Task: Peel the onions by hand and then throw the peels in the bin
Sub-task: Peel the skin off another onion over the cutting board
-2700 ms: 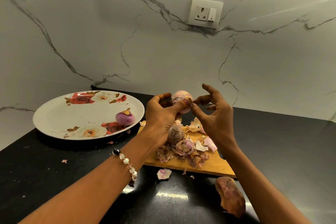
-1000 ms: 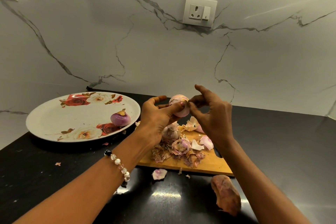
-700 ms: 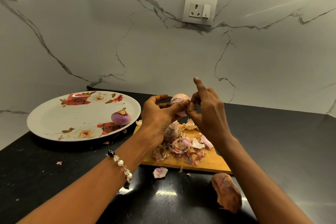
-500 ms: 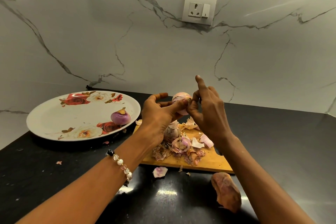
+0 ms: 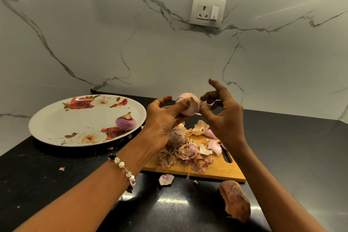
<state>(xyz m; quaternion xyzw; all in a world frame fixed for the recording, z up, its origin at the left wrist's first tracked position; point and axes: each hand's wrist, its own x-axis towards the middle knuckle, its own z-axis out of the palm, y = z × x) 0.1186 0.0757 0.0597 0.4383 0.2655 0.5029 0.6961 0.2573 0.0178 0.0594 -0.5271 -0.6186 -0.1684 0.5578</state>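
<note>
Left hand (image 5: 162,118) grips onion (image 5: 188,106) above cutting board (image 5: 222,170); right hand (image 5: 224,117) pinches a thin peel strip (image 5: 211,102) beside it.

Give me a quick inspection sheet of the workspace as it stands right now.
Surface: black counter, shiny, a few peel scraps on it.
Job's things: onion held up in the air; purple onion on the flowered plate; peels heaped on the wooden board. No bin in view.
Clutter: large brown peel and small pink peel on the counter in front of the board.
Grips: left hand holds the onion; right hand pinches a thin strip of skin beside it.
Cables: nothing seen.
Surroundings: marble wall with a socket.
</note>
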